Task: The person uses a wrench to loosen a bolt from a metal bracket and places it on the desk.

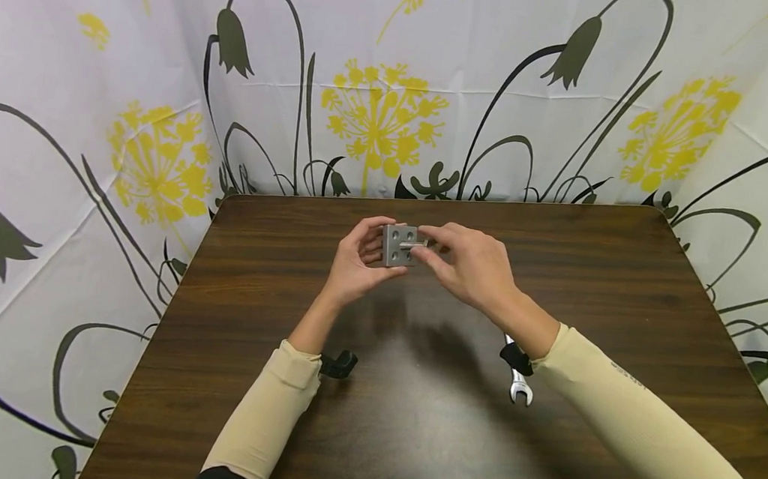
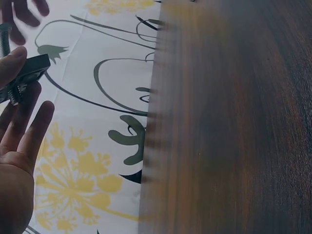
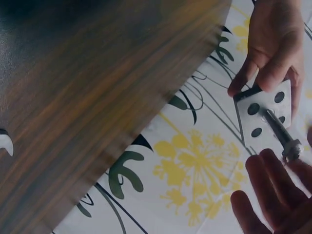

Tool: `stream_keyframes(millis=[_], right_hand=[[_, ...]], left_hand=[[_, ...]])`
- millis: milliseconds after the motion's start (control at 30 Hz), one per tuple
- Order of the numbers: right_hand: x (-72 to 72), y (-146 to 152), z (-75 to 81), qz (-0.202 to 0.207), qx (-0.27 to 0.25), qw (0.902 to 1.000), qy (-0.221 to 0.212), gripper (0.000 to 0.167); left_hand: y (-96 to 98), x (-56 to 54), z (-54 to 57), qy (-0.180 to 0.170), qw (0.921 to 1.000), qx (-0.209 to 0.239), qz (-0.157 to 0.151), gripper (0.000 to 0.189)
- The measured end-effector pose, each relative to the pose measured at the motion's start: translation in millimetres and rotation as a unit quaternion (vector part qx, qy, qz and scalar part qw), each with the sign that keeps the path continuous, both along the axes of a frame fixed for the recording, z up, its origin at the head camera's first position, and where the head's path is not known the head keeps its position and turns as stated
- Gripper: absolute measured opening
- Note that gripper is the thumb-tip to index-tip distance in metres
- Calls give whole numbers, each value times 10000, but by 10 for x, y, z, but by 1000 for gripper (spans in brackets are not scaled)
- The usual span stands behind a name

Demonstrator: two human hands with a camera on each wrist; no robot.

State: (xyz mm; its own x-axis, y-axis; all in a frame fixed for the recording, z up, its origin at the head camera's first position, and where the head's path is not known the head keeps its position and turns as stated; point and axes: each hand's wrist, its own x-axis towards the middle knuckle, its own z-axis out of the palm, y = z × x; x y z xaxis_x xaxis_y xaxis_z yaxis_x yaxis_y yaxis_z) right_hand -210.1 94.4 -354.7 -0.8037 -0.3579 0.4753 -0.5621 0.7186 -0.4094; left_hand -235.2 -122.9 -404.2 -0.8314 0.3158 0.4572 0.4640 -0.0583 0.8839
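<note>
A small grey metal plate [image 1: 390, 249] with round holes is held up over the far part of the table by my left hand [image 1: 353, 266], thumb on one edge and fingers on the opposite one. A hex-head bolt [image 3: 278, 127] stands out from the middle of the plate's face. Its threaded end [image 2: 14, 95] shows on the plate's other side in the left wrist view. With thumb and forefinger, my right hand [image 1: 473, 265] pinches the bolt near its head [image 3: 292, 150], the other fingers spread beside it.
A wrench [image 1: 520, 385] lies on the dark wooden table [image 1: 409, 437], partly hidden beneath my right wrist. Beyond the table's back edge hangs a white curtain [image 1: 494, 45] with yellow and grey flowers. Black camera mounts [image 1: 339, 365] sit at both wrists.
</note>
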Motion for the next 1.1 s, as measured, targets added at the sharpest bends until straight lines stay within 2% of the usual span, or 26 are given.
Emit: stream_keyframes(millis=[67, 167, 267, 433, 500, 633, 800, 900, 1000, 1100], right_hand=[[-1, -15, 3, -133, -13, 9999, -57, 27], [-1, -10, 2, -3, 49, 10000, 25, 20], [5, 3, 2, 214, 66, 9997, 136, 32], [3, 8, 23, -32, 36, 10000, 11, 27], [-2, 12, 40, 0, 44, 10000, 9, 22], [-5, 26, 67, 187, 52, 9998, 84, 32], [-12, 22, 82, -56, 121, 9997, -197, 27], [-23, 31, 77, 119, 130, 9998, -134, 21], [-31, 41, 70, 335, 46, 9994, 75, 30], [-32, 40, 67, 246, 24, 9997, 46, 30]], left_hand=[[1, 28, 55, -15, 10000, -21, -15, 70], [0, 36, 65, -50, 10000, -23, -5, 70], [-4, 46, 61, -39, 10000, 3, 21, 70], [-5, 47, 57, 3, 10000, -25, -13, 70], [-5, 45, 64, -25, 10000, -31, -11, 70], [-6, 42, 80, -87, 9999, -37, 35, 69], [-2, 42, 91, -71, 9999, -81, 19, 69], [-2, 38, 87, -66, 9999, -108, 36, 69], [-5, 35, 81, -76, 9999, -114, 60, 69], [-5, 33, 80, -78, 9999, -118, 78, 69]])
